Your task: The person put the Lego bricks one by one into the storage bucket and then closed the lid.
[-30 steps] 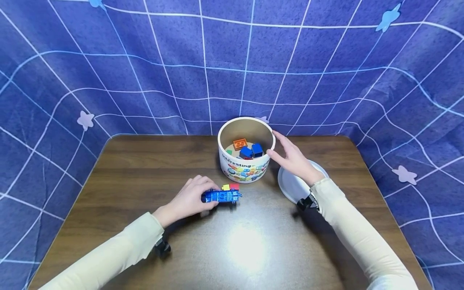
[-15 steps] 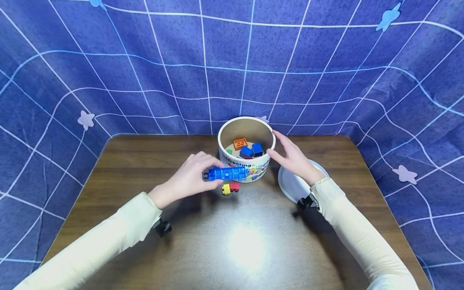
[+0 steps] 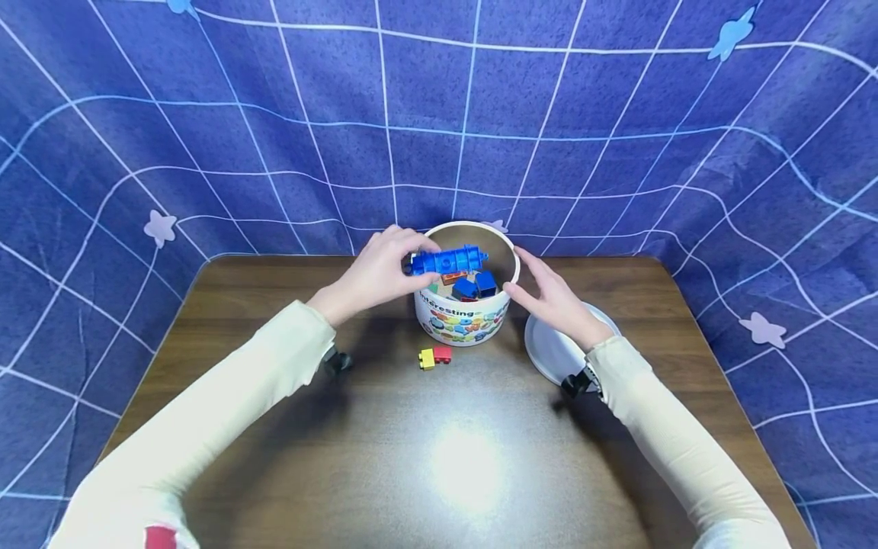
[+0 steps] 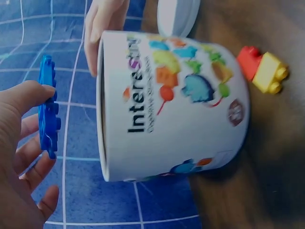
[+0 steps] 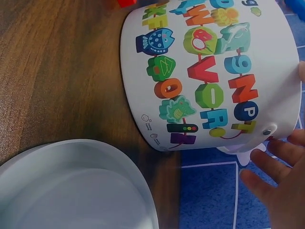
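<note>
My left hand [image 3: 380, 268] pinches a blue toy train base [image 3: 449, 261] between thumb and fingers, above the mouth of a white printed bucket [image 3: 463, 324]. The left wrist view shows studs along one side of this train base [image 4: 49, 107], which is apart from the bucket's rim. My right hand [image 3: 557, 303] touches the right side of the bucket near its rim, fingers fairly straight. Inside lie an orange brick [image 3: 453, 278], blue blocks [image 3: 485, 284] and a bit of green. On the table before the bucket, a yellow brick [image 3: 427, 359] adjoins a red brick [image 3: 442, 354].
A white round lid [image 3: 549, 347] lies on the wooden table [image 3: 329, 457] right of the bucket, partly under my right forearm. Behind the table hangs a blue cloth [image 3: 425, 91] with a grid pattern and stars.
My left hand has lifted the blue train base off the table and carried it up and away to above the bucket, uncovering the red and yellow bricks. The right hand stays at the rim.
</note>
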`<act>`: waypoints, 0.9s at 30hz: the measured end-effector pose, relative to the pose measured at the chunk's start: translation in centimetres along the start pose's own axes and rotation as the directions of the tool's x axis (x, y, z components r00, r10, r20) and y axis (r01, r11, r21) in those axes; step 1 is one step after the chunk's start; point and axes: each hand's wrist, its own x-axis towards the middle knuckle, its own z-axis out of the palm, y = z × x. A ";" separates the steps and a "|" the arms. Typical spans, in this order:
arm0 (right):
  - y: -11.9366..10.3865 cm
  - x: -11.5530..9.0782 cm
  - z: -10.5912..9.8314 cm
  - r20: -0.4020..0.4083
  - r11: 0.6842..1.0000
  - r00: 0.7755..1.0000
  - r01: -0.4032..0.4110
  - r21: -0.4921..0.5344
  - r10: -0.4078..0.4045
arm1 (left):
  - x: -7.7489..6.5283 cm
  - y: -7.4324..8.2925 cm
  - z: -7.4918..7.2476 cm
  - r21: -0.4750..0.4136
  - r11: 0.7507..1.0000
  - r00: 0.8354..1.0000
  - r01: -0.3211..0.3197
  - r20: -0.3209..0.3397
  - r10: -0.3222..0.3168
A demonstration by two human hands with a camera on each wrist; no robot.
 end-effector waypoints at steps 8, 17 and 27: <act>-0.2 0.1 0.2 0.017 1.000 1.000 -0.012 0.004 0.012 | 3.4 -0.7 0.4 0.001 0.997 0.996 0.083 0.019 -0.083; 0.1 0.1 0.3 0.008 1.000 1.000 -0.009 -0.012 0.009 | 4.5 -1.4 1.6 -0.031 0.995 0.996 0.092 0.003 -0.092; 0.0 0.0 0.0 -0.002 1.000 1.000 -0.004 -0.006 0.004 | 2.5 -3.4 2.6 -0.082 0.994 0.992 0.071 -0.094 -0.078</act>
